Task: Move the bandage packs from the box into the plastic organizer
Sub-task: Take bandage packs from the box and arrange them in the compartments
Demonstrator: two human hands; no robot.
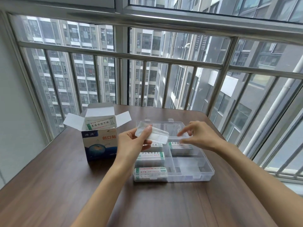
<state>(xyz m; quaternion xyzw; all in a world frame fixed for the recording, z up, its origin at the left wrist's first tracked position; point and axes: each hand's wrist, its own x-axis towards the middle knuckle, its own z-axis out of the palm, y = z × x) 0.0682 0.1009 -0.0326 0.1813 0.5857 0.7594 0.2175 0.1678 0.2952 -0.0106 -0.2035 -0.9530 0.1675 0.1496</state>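
A person transfers bandage packs at a brown wooden surface (68, 185) beside a barred window. The box (100, 141) stands upright at left with its top flaps folded outward, which leaves its mouth free for reaching in; more packs (100, 125) show inside it. The clear plastic organizer (188, 169) lies open just to the right of the box, near enough that each transfer is short. Three packs fill the organizer's left column, the nearest pack (150, 173) at the front, and a fourth pack (180, 145) lies in a right-hand compartment; the front right compartments hold none. The left hand (132, 143) pinches a white bandage pack (155, 136) between thumb and curled fingers, holding it above the organizer's rear left, probably so it can be aligned with a compartment. The right hand (198, 136) hovers over the fourth pack, fingers loosely bent and blurred; it appears to grip nothing.
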